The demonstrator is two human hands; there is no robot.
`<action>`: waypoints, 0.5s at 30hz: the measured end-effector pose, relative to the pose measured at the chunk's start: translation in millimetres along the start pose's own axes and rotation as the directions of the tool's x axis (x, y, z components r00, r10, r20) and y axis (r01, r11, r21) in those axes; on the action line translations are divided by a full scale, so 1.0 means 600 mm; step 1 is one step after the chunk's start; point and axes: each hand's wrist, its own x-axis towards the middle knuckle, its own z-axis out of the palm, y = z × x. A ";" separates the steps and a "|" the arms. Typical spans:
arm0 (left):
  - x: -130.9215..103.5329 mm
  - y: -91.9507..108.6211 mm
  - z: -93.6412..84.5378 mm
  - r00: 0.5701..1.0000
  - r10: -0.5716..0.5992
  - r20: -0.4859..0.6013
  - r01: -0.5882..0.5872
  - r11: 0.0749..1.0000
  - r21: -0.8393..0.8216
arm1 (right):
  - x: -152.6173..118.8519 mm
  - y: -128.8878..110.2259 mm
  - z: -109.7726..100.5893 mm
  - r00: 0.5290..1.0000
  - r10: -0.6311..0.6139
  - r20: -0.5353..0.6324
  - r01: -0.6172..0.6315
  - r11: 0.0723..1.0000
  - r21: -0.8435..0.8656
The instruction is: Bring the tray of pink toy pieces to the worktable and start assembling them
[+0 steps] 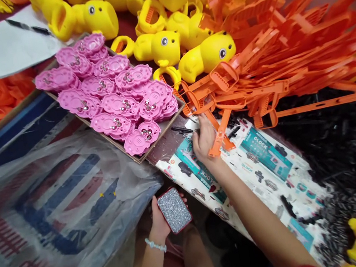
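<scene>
Four whole yellow duck shells (207, 55) show at twelve o'clock, one glittery phone (174, 210) at six, two hands (203, 140).

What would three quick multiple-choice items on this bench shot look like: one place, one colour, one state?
1. Where do the pink discs lie?
A in a shallow tray
B on the person's lap
C among the black parts

2. What colour is the long strip at the right hand?
A green
B orange
C white

3. What is the left hand doing?
A lying open and bare
B pressing on the clear bag
C holding a glittery red-edged case

Key: 1 A, a tray rim frames them. 2 B, the orange strip crosses the fingers. 3 C, fingers wrap the case.
</scene>
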 end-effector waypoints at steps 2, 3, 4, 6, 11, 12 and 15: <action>-0.001 0.000 -0.005 1.000 0.012 0.006 -0.012 1.000 0.014 | 0.018 0.016 0.001 0.998 -0.056 0.035 0.055 0.998 0.033; -0.002 0.000 -0.006 1.000 0.016 0.013 -0.016 1.000 0.015 | 0.026 0.024 0.000 0.994 -0.091 0.059 0.088 0.995 0.052; -0.003 0.000 -0.007 1.000 0.013 0.021 -0.013 1.000 0.014 | 0.031 0.030 -0.001 0.989 -0.122 0.084 0.116 0.991 0.067; -0.002 0.001 -0.006 1.000 -0.003 0.029 0.002 1.000 0.003 | 0.036 0.038 -0.005 0.978 -0.158 0.137 0.148 0.986 0.078; 0.008 0.009 0.003 0.998 -0.061 -0.005 0.061 0.998 -0.034 | 0.010 0.018 -0.033 0.971 -0.165 0.176 0.155 0.986 0.067; 0.010 0.012 0.007 0.997 -0.069 -0.035 0.067 0.997 -0.041 | 0.000 0.009 -0.043 0.972 -0.154 0.180 0.144 0.987 0.064; 0.015 0.022 0.023 0.986 -0.052 -0.161 0.042 0.997 -0.062 | -0.037 -0.021 -0.073 0.972 -0.091 0.214 0.084 0.996 0.042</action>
